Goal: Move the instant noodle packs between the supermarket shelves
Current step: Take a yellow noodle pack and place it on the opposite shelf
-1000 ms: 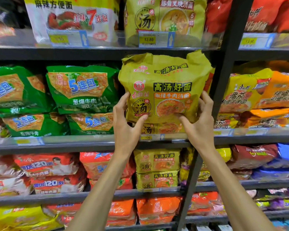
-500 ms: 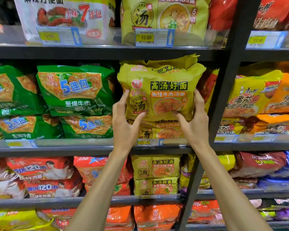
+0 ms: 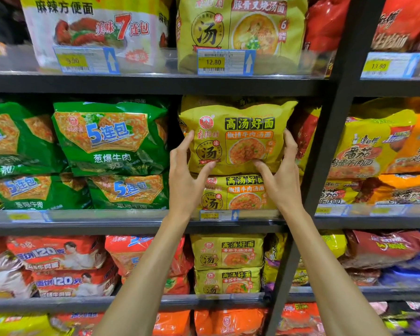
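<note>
Both hands are on the yellow noodle pack (image 3: 238,139): your left hand (image 3: 187,175) grips its left edge with the thumb pressed against the lower front, and your right hand (image 3: 280,173) clamps the right edge the same way, thumb on the front, fingers wrapped behind. You hold the pack upright, face out, directly on top of a second yellow pack (image 3: 235,192) of the same kind, and the two appear to touch along the bottom seam. That lower pack lies on the middle shelf (image 3: 121,224), behind the price tag (image 3: 218,215).

Judging from this, the placing step is nearly finished: the pack sits inside the shelf bay, but you have not let go, so it does not yet count as set down. What remains is to settle it square on the lower pack and release.

Left of the held pack stand the green five-packs (image 3: 109,139), just beside it. Right of it rises the dark upright post (image 3: 335,141). Below it, one shelf down, two more yellow packs (image 3: 228,263) are stacked. Whether more packs await moving cannot be told.
</note>
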Available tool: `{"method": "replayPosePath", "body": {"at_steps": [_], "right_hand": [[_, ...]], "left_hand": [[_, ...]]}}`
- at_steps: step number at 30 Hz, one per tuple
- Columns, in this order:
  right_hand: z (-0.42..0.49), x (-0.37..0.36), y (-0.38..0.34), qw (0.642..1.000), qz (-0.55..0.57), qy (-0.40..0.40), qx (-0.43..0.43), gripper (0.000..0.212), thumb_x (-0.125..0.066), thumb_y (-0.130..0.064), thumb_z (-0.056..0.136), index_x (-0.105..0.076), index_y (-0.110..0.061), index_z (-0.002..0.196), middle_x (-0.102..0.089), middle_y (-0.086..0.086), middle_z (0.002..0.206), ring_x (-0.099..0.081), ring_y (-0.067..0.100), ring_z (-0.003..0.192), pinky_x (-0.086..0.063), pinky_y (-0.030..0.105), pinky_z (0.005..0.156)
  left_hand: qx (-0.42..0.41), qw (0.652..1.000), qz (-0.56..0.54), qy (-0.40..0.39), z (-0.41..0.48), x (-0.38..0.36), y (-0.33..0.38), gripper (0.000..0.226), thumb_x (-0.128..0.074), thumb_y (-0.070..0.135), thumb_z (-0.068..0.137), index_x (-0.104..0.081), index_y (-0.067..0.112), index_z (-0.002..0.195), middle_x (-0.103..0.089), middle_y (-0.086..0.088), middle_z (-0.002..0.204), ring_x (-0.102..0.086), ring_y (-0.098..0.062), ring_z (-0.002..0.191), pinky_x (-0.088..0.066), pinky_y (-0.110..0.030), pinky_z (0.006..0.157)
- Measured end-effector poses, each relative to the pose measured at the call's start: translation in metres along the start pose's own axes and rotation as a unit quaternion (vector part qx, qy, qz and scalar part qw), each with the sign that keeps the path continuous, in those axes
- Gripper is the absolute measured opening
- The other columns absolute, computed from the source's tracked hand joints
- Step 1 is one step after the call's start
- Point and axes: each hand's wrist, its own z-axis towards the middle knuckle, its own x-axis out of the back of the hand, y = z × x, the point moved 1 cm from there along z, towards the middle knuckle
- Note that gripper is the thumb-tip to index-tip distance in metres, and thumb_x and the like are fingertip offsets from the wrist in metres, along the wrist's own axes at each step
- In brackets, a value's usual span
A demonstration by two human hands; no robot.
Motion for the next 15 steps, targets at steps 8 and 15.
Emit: {"method": "replayPosePath", "body": {"at_steps": [8,15], "right_hand": [[-0.004,0.002,-0.001,1.0,-0.002,-0.004,-0.012,0.083,-0.069,-0.023,0.092,-0.014,-0.036,0.153,-0.045,-0.007,0.147,-0.052,0.007,0.126,-0.045,0.027,0.103],[-0.009,0.002,-0.007,0.999,-0.024,0.0,-0.029,0.086,-0.07,-0.024,0.091,-0.012,-0.037,0.153,-0.049,-0.004,0.145,-0.053,0.005,0.123,-0.046,0.026,0.1]], "left_hand": [[0.011,0.999,-0.011,-0.031,0.002,0.004,-0.012,0.076,-0.076,0.022,0.092,-0.033,0.035,0.153,-0.029,0.043,0.142,-0.036,-0.003,0.142,-0.043,-0.05,0.114],[0.006,1.0,-0.013,-0.025,-0.001,0.005,-0.006,0.076,-0.074,0.02,0.093,-0.032,0.028,0.155,-0.034,0.023,0.146,-0.039,-0.009,0.141,-0.036,-0.035,0.117]]}}
